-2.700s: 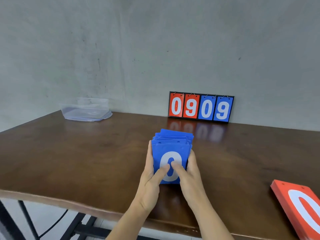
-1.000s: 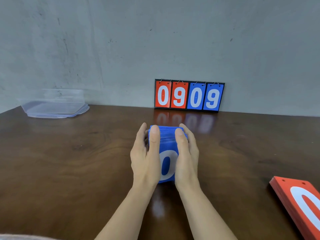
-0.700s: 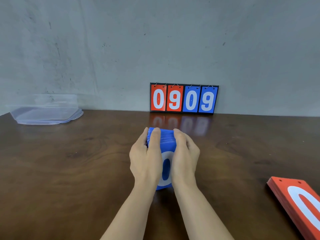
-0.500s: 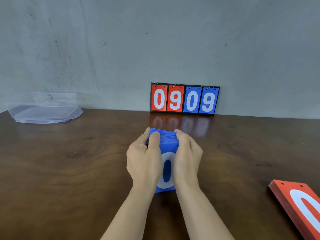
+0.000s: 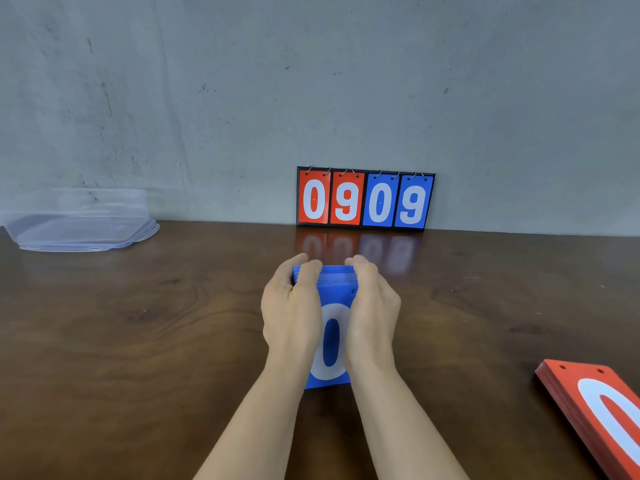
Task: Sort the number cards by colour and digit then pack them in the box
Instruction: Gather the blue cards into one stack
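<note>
A stack of blue number cards (image 5: 330,341) with a white 0 on top stands on the dark wooden table (image 5: 138,341) in front of me. My left hand (image 5: 291,313) grips its left side and my right hand (image 5: 372,313) grips its right side, fingers curled over the far top edge. A stack of red number cards (image 5: 599,407), also showing a 0, lies at the lower right, partly cut off by the frame. A clear plastic box (image 5: 79,220) sits at the far left by the wall.
A small flip scoreboard (image 5: 365,199) reading 0 9 in red and 0 9 in blue leans against the grey wall at the back of the table.
The fanned blue cards have been squared into a neat stack. My hands moved from the near edge to the sides, then curled over the far top edge.
</note>
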A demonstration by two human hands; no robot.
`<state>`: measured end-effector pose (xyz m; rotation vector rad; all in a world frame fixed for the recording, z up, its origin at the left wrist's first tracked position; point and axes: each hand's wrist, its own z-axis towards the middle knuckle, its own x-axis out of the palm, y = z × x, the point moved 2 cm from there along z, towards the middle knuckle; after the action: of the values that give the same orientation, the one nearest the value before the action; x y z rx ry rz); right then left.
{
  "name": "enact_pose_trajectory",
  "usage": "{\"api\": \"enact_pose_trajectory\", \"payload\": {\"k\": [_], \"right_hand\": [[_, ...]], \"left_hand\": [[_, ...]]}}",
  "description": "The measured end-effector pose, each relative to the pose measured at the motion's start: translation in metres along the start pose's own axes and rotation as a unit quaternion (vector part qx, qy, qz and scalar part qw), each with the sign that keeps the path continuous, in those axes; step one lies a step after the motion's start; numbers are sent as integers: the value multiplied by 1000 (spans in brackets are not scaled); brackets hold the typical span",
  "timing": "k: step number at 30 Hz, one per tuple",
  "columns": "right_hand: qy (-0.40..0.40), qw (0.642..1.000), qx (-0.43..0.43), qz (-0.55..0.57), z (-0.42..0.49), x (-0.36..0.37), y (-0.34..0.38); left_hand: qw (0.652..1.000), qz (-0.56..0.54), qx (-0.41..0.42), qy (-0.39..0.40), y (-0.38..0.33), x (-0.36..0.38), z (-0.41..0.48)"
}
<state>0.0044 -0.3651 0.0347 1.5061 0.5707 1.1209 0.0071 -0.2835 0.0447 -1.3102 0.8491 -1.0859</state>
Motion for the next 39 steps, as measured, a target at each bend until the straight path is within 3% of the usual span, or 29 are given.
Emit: {"api": "enact_pose_trajectory", "payload": {"k": [10, 18, 22, 25, 28, 33, 36, 39], "right_hand": [[-9, 999, 14, -48, 3, 1, -4], [18, 991, 20, -131, 0, 1, -4], [26, 992, 36, -117, -2, 0, -2], [54, 996, 22, -67, -7, -5, -5], [88, 994, -52, -36, -11, -14, -9], [107, 983, -81, -124, -17, -28, -25], [115, 974, -72, -183, -20, -33, -34], [114, 969, -65, -210, -23, -33, -37]], "left_hand": [[998, -55, -23, -7, 4, 5, 0], [1000, 2, 20, -7, 5, 4, -5], [1000, -18, 9, -2, 5, 5, -6], [998, -24, 57, -12, 5, 5, -15], [993, -3, 121, -6, 13, 1, -20], [985, 24, 143, 88, 27, -14, -26], [979, 15, 117, 165, 39, -26, -39], [978, 5, 84, 193, 50, -31, -42]]}}
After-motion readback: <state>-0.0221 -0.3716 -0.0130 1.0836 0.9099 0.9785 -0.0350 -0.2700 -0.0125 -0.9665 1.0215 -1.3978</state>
